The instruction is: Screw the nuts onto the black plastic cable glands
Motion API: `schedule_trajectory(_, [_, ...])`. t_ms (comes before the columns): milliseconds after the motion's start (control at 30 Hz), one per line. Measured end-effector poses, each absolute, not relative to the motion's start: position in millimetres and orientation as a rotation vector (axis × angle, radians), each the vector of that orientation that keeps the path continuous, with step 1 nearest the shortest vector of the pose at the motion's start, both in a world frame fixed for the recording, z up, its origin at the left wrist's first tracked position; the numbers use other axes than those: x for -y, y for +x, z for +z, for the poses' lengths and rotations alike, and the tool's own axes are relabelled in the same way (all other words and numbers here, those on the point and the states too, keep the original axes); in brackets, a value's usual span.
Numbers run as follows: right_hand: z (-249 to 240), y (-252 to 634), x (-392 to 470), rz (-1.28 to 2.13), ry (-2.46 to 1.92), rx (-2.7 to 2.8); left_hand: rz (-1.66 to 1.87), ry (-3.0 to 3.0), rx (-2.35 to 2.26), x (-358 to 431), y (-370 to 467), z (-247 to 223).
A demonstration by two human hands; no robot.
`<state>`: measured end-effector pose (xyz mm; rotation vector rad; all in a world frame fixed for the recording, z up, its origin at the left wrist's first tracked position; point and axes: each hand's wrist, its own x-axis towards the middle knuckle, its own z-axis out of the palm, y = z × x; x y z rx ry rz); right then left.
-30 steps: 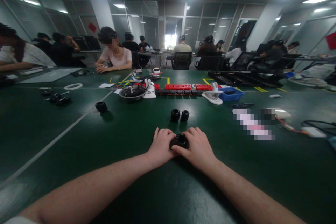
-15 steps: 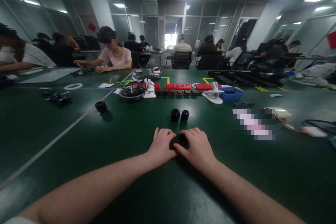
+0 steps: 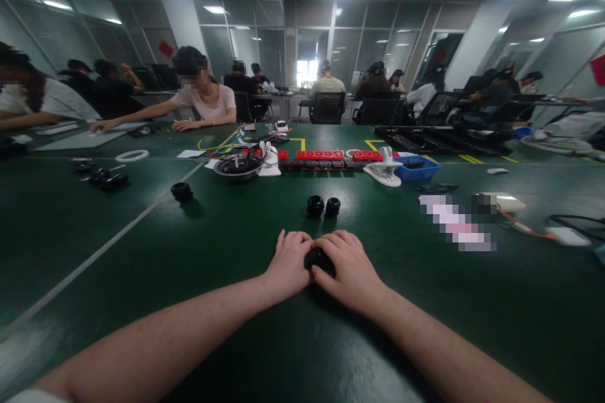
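Both of my hands meet around a dark round part (image 3: 321, 261) low over the green table (image 3: 227, 227). My left hand (image 3: 290, 264) grips it from the left, fingers bent against its side. From the right, my right hand (image 3: 348, 269) wraps over its top, the thumb at its near side; these fingers hide much of the part. Just beyond my hands stand two black ribbed parts, a larger one (image 3: 315, 206) and a smaller one (image 3: 333, 207). Another black ribbed part (image 3: 182, 192) sits to the left, by the pale line on the table.
Farther back are a metal bowl (image 3: 237, 167), red blocks (image 3: 320, 155), a white clamp (image 3: 385, 170) and a blue bin (image 3: 418, 168). Black parts (image 3: 108, 177) lie at the left, a cabled white device (image 3: 505, 203) at the right. A person (image 3: 204, 101) sits across the table.
My right hand has shifted slightly left and over the dark part, covering its opening. My left hand is nearly unmoved. The person across has stretched an arm out to the left.
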<state>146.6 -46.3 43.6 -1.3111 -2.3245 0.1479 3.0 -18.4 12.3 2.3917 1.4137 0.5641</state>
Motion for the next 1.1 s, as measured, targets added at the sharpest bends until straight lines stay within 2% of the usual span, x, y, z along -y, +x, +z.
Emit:
schedule_trajectory(300, [41,145,51,0.01,-1.261,2.336,0.56,2.369,-1.415,17,2,13])
schedule_trajectory(1100, [38,155,54,-0.067,-1.25,2.32,0.634,2.278,-1.483,9,-5,11])
